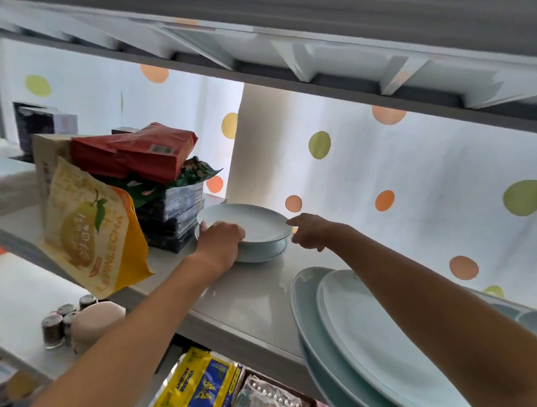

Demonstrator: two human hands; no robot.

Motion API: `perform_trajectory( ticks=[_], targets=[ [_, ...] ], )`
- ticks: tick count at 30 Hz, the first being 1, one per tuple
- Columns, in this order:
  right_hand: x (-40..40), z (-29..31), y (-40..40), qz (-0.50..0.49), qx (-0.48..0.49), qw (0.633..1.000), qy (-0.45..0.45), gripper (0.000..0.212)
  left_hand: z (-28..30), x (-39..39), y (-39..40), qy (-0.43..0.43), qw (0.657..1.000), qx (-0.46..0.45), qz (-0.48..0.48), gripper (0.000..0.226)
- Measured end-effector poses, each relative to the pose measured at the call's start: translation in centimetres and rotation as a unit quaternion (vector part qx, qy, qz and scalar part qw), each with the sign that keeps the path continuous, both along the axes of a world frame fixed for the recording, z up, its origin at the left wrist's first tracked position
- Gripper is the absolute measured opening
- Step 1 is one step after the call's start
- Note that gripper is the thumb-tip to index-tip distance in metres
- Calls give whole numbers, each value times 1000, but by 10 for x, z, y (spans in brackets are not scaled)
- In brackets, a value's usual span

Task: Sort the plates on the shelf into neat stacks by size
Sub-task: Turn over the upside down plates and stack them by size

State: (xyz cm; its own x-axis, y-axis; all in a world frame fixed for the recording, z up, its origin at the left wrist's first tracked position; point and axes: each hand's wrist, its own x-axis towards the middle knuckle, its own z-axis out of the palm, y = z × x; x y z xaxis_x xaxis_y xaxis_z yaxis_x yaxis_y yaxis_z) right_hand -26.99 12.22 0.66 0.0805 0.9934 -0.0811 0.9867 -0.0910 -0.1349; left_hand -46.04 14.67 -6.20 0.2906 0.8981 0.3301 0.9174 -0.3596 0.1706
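Small plates [246, 228] stacked mid-frame on shelf [251, 298]; left hand [220, 241] gripping rim, right hand [310, 232] loosely curled, touching opposite rim (glazed: stiff, slippery, breakable — best held at opposite rims).

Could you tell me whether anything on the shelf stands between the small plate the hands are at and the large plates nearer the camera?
Nothing visible does. The left hand grips the small plate's near rim and the right hand touches its right edge. Bare shelf separates it from the large plates; only the right forearm crosses above.
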Motion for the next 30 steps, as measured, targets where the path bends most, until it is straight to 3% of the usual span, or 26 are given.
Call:
perform_trajectory(
  ticks=[4, 7, 12, 15, 21, 25, 28, 29, 30],
  targets=[
    [1, -5, 7, 39, -17, 999, 10, 60, -5, -2, 6, -37, 998, 32, -44, 34],
    [5, -8, 7, 79, -17, 994, -72, 59, -3, -5, 5, -89, 992, 43, -84, 31],
    [8, -2, -3, 95, 75, 980, -159, 33, 2, -5, 1, -102, 977, 144, -119, 12],
    [14, 12, -20, 114, 142, 969, -165, 26, 11, -4, -5, -114, 961, 210, -141, 4],
    [38, 44, -67, 140, 250, 952, -109, 22, 54, -2, -35, -161, 923, 306, -166, 19],
    [57, 59, -99, 143, 286, 944, -85, 18, 74, 6, -49, -250, 931, 233, -130, 34],
    [71, 70, -125, 150, 316, 932, -91, 16, 79, 8, -48, -370, 917, 84, -123, 61],
    [75, 72, -133, 152, 325, 929, -95, 16, 82, 9, -52, -436, 886, -7, -158, 73],
    [80, 74, -143, 152, 336, 924, -98, 16, 85, 12, -58, -519, 824, -107, -200, 85]
  ],
)
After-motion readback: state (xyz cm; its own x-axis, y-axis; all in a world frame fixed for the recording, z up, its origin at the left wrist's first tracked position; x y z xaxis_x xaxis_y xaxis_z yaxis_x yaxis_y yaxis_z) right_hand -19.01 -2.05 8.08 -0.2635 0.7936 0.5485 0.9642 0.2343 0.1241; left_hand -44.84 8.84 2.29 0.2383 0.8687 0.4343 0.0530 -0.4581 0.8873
